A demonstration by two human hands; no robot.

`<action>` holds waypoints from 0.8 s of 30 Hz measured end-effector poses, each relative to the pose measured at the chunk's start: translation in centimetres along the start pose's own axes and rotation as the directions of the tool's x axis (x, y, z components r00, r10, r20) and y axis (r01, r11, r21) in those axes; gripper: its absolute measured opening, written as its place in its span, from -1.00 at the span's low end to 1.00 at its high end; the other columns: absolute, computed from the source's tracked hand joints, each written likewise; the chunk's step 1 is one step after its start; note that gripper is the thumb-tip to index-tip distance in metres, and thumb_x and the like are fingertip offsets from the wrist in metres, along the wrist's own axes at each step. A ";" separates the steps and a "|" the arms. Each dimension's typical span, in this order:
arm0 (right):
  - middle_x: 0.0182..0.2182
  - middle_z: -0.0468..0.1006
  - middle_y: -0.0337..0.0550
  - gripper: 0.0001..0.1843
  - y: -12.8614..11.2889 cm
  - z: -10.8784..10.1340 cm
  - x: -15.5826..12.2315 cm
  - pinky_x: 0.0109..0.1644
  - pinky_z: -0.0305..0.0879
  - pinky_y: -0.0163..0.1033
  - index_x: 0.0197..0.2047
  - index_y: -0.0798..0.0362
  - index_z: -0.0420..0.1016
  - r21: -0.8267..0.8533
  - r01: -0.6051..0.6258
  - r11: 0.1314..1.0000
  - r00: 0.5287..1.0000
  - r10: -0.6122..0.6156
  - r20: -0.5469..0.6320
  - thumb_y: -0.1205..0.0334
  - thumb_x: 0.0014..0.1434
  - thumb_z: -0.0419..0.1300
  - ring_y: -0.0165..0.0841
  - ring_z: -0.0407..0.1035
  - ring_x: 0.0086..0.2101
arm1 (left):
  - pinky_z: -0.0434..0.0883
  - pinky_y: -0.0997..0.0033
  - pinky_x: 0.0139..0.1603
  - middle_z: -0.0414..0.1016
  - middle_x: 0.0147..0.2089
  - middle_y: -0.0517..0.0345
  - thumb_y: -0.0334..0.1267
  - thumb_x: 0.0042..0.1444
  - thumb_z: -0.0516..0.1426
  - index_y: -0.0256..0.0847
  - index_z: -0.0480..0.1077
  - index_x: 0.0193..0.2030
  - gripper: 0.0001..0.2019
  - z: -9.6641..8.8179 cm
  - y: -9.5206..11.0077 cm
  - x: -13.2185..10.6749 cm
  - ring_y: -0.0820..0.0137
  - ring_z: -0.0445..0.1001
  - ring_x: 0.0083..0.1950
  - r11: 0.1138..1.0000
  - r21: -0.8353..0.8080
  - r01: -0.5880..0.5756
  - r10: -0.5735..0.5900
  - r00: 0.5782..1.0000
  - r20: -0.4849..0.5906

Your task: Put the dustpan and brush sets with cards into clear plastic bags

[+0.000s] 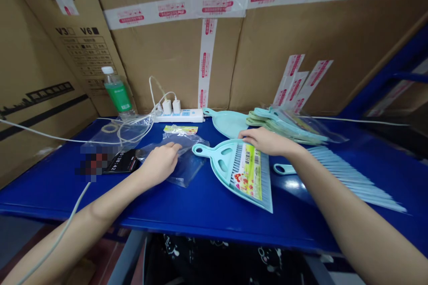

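Observation:
My right hand (pixel 262 141) grips the far edge of a light-blue dustpan (pixel 219 162) with a small brush nested in it. A colourful card label (pixel 248 171) lies across the brush bristles. My left hand (pixel 162 164) has its fingers curled on a clear plastic bag (pixel 190 170), left of the dustpan's handle. A printed yellow-green header (pixel 180 129) shows at the bag's far end. Under my right forearm lies a loose blue brush (pixel 351 176), its bristles pointing right. Behind the set rests another light-blue dustpan (pixel 232 123).
Several dustpan sets, some in clear plastic, are piled (pixel 290 127) at the back right. A white power strip (pixel 187 116) with plugged-in chargers and a green-labelled bottle (pixel 117 93) stand by the cardboard wall. A phone (pixel 122 162) and loose white cables lie on the left.

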State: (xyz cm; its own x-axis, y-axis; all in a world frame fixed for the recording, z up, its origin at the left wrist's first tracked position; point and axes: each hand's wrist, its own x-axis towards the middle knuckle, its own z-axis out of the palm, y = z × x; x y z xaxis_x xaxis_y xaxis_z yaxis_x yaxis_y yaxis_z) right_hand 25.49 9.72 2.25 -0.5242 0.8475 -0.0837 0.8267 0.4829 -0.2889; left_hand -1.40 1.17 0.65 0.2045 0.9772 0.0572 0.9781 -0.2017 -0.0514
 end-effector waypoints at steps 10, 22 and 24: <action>-0.44 0.48 -0.18 -0.76 -1.1 0.4 -0.2 -0.30 0.18 -0.27 -0.40 0.01 0.32 0.056 0.052 0.997 0.997 -0.054 0.045 0.37 0.16 -0.13 -0.33 0.36 -0.39 | 0.45 0.27 -0.15 0.45 -0.02 -0.01 -0.40 0.19 -0.13 -0.21 0.21 0.16 -0.59 -0.3 0.2 0.0 0.24 0.51 -0.11 1.000 -0.019 0.023 -0.025 0.992 -0.125; -0.44 0.50 -0.14 -0.74 -4.0 1.4 -0.4 -0.33 0.16 -0.28 -0.37 0.04 0.38 0.134 -0.017 0.991 1.000 0.015 0.017 0.38 0.15 -0.11 -0.33 0.35 -0.41 | 0.42 0.35 -0.24 0.40 -0.19 0.07 -0.45 0.14 -0.09 -0.21 0.32 -0.04 -0.70 -0.6 0.3 -0.3 0.36 0.47 -0.33 0.999 -0.047 0.000 -0.007 0.989 -0.148; -0.44 0.50 -0.14 -0.74 -4.0 1.5 -0.3 -0.34 0.16 -0.27 -0.37 0.04 0.39 0.139 -0.033 0.990 0.999 0.033 -0.003 0.37 0.14 -0.11 -0.32 0.35 -0.41 | 0.41 0.34 -0.27 0.39 -0.17 0.06 -0.43 0.16 -0.11 -0.21 0.33 -0.10 -0.73 -0.6 0.3 -0.3 0.38 0.46 -0.37 0.999 -0.039 0.009 -0.015 0.990 -0.141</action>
State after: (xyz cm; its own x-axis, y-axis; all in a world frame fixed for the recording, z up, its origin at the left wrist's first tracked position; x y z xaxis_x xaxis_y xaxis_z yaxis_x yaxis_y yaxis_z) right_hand 22.02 7.23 1.97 -0.4956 0.8639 -0.0900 0.8069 0.4196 -0.4159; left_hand -1.13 0.74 1.17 0.1935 0.9609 0.1980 0.9807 -0.1949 -0.0123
